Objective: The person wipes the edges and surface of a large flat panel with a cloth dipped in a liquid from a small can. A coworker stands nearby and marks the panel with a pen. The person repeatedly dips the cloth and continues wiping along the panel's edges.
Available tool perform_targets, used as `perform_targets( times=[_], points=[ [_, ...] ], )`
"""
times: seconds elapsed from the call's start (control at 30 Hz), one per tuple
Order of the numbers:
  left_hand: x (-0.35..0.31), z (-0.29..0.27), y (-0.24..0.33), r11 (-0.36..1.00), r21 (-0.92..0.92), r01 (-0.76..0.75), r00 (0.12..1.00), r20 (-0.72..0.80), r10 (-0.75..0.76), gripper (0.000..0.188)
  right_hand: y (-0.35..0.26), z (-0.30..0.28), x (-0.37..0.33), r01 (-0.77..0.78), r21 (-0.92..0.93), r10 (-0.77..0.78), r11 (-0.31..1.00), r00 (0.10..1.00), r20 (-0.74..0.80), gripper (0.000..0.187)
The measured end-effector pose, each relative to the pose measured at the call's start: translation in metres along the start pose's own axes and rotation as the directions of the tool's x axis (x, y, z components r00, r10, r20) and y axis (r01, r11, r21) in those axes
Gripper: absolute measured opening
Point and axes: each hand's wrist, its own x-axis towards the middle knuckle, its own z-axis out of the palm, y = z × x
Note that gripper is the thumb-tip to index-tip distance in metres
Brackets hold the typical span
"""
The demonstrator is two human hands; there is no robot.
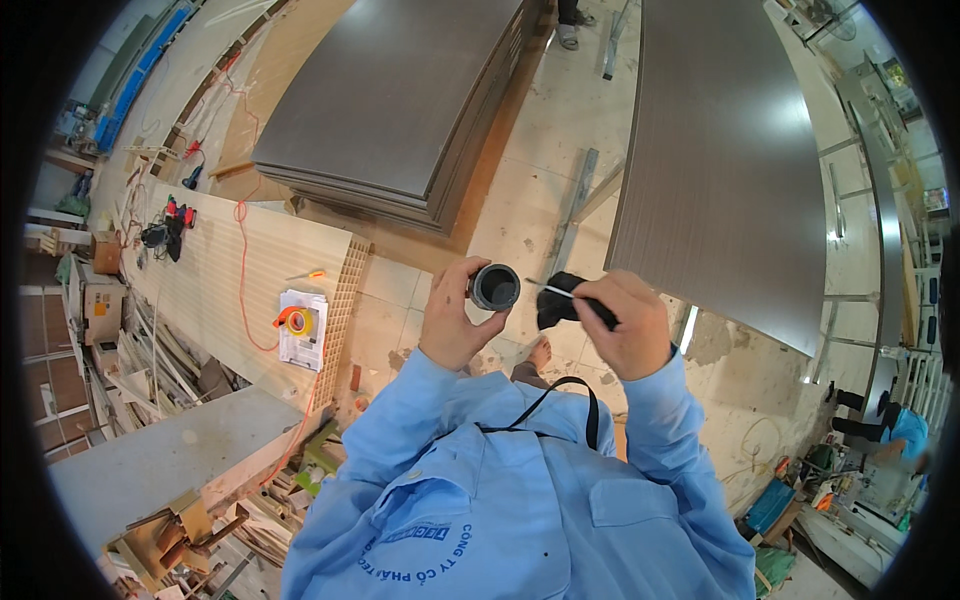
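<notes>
In front of my chest, my left hand (455,315) is wrapped round a small round jar (496,288). The jar has a dark inside and its open mouth faces up toward me. To its right, my right hand (630,318) grips a thin brush-like tool (556,290) with a pale shaft and a dark handle. Its tip points left, a little apart from the jar's rim. A black soft-looking piece (557,303) shows behind the shaft; whether my right hand holds it I cannot tell.
A stack of dark brown panels (370,90) stands ahead to the left, another large dark panel (720,170) to the right. On a cream ribbed panel (210,270) lie papers and a yellow tape roll (299,321). An orange cord (242,270) crosses it. Another person (905,430) is at far right.
</notes>
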Motion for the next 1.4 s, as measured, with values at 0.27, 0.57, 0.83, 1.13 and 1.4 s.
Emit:
perform_targets(
  times=[0.27,0.57,0.83,1.13,1.4],
  points=[
    [0.003,-0.006,-0.009,0.98,0.102,-0.17,0.982,0.099,0.16,0.07,-0.033,0.047,0.025,0.107,-0.34,-0.014,0.934,0.965,0.263,0.009],
    [-0.002,-0.011,-0.031,0.999,-0.016,-0.049,0.999,-0.008,0.049,0.062,-0.037,0.025,0.034,0.03,-0.24,0.019,0.97,0.979,0.202,0.011],
    [0.0,-0.012,-0.029,0.994,-0.103,-0.029,0.999,-0.031,0.026,0.06,-0.031,0.025,0.027,-0.018,-0.16,0.053,0.987,0.975,0.217,0.01],
    [-0.004,-0.014,-0.032,0.988,-0.148,0.038,0.996,-0.072,-0.049,0.061,0.056,0.045,-0.054,-0.228,-0.09,0.242,0.969,0.95,0.196,0.011],
    [-0.01,-0.013,-0.02,0.989,-0.121,0.084,0.996,0.006,-0.084,0.057,0.18,0.088,-0.127,-0.554,-0.087,0.524,0.828,0.819,-0.231,0.011]
  ],
)
